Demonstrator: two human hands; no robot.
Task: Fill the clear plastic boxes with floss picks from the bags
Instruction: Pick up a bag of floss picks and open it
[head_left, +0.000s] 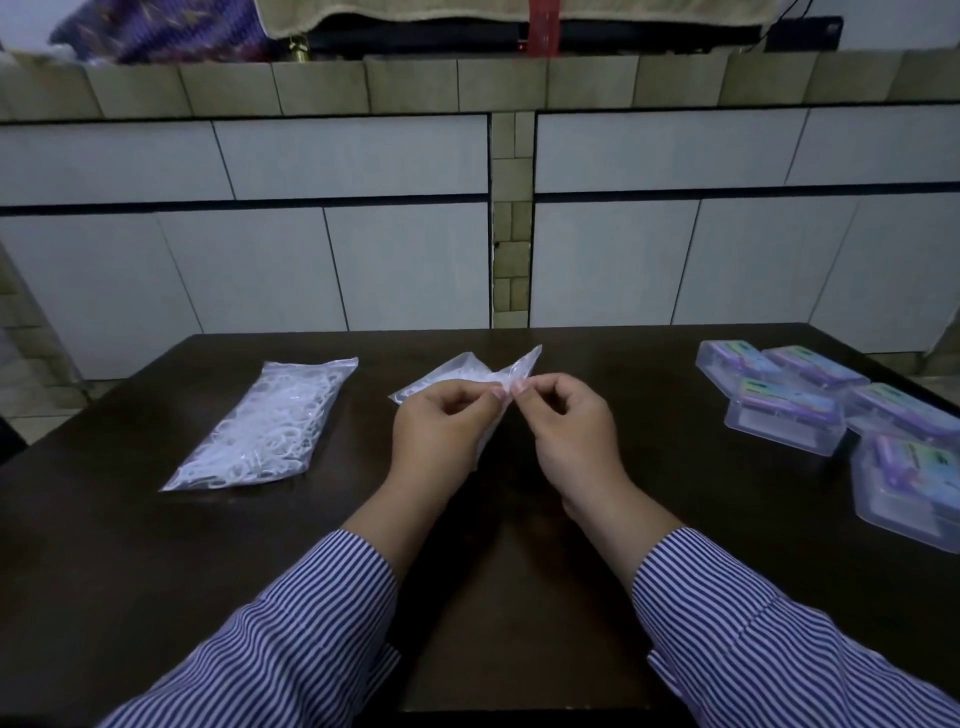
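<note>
Fingers (501, 393) of both hands pinching top edge of small bag (457, 376), held just above desk (519, 571) at centre: left hand (441, 423) and right hand (566, 431) curled on plastic.
Best done: pull edges apart evenly, mouth upward, avoid spilling.
Count: bags 2, second full bag (270, 426) lying left; clear boxes (784, 415) 5, far right, lids closed.

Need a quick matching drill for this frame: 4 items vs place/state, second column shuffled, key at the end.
1. full bag of floss picks
2. bag in hands
3. clear plastic boxes
4. table

A. clustered on the table's right side
B. dark wood, under everything
C. lying flat on the left, untouched
D. pinched at its edge by left hand and right hand

Pairs: 1-C, 2-D, 3-A, 4-B
</note>
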